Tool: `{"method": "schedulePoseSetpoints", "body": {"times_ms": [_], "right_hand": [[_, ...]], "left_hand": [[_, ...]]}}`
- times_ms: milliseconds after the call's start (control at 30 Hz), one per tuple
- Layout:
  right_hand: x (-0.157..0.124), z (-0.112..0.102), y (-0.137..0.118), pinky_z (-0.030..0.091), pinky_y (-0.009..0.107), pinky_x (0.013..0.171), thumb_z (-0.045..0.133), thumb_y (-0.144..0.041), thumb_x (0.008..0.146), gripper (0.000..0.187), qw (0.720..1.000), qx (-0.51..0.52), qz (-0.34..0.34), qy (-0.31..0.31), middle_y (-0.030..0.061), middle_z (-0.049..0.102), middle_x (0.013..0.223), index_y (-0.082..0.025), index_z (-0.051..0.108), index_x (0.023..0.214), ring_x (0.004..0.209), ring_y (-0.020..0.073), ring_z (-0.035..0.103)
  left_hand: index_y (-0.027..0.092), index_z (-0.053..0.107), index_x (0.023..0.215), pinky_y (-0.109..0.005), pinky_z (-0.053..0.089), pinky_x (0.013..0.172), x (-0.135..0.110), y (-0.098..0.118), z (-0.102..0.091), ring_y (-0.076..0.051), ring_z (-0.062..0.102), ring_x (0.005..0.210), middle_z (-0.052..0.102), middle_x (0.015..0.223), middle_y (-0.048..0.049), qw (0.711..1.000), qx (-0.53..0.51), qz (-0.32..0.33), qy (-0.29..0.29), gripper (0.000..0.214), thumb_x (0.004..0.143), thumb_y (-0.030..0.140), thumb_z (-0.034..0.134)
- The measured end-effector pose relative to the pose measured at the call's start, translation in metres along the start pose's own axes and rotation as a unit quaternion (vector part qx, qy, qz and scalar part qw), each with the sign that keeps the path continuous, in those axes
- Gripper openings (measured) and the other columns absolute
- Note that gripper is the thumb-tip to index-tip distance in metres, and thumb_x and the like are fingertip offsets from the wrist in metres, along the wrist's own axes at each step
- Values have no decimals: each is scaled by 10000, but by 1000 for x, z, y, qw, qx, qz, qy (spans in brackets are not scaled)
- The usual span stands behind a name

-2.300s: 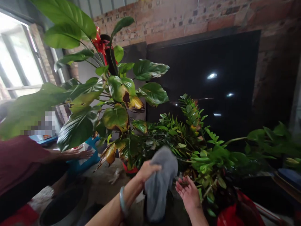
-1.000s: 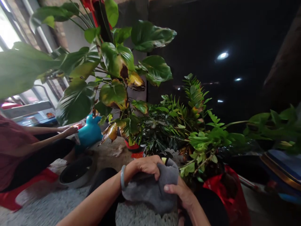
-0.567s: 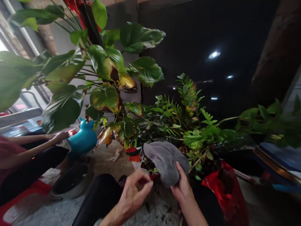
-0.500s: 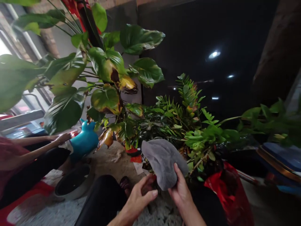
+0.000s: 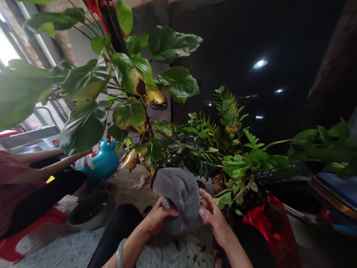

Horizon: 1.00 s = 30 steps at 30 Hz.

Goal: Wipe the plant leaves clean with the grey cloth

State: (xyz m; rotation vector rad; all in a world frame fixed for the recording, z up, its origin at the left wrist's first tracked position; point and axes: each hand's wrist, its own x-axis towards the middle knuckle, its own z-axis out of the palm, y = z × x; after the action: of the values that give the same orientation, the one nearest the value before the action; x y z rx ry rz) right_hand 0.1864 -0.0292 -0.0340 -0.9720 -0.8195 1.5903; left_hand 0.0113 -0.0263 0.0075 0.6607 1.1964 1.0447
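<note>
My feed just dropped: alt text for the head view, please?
The left hand grips the lower edge of a grey cloth and the right hand rests open against its side, in front of leafy potted plants. Another person is at left near a blue toy and a dark bowl.

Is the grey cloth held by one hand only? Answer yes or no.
No, the left hand and the right hand both hold the grey cloth, one on each side of it.
</note>
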Motion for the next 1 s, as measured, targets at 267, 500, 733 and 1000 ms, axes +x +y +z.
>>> {"method": "schedulePoseSetpoints", "body": {"times_ms": [267,500,733,1000], "right_hand": [[3,20,5,500,406,770,798,-510,373,581,973,85,-4,212,82,718,829,-174,656,825,895,310,635],[-4,22,1,492,418,800,802,-564,320,661,982,109,46,146,78,720,773,-166,664,829,888,322,641],[-7,12,1,435,386,885,756,-545,486,467,983,-86,-54,150,85,719,882,-191,691,783,956,303,609],[0,-77,-55,455,349,625,650,-593,484,445,879,95,-143,444,43,647,760,-220,585,717,803,251,608]], "left_hand": [[218,549,1225,-364,432,919,0,-3,26,-298,551,1119,670,1141,-56,987,0,118,-111,708,550,246,760],[195,605,1136,-403,442,866,4,-21,21,-322,640,940,735,863,-72,989,-40,-20,-142,744,455,413,812],[201,649,850,-329,464,710,2,-12,29,-238,651,714,704,673,-15,994,-15,-44,-94,434,430,229,756],[219,637,793,-332,464,658,3,4,17,-247,640,670,700,668,-8,999,6,-17,-35,414,398,259,754]]}}
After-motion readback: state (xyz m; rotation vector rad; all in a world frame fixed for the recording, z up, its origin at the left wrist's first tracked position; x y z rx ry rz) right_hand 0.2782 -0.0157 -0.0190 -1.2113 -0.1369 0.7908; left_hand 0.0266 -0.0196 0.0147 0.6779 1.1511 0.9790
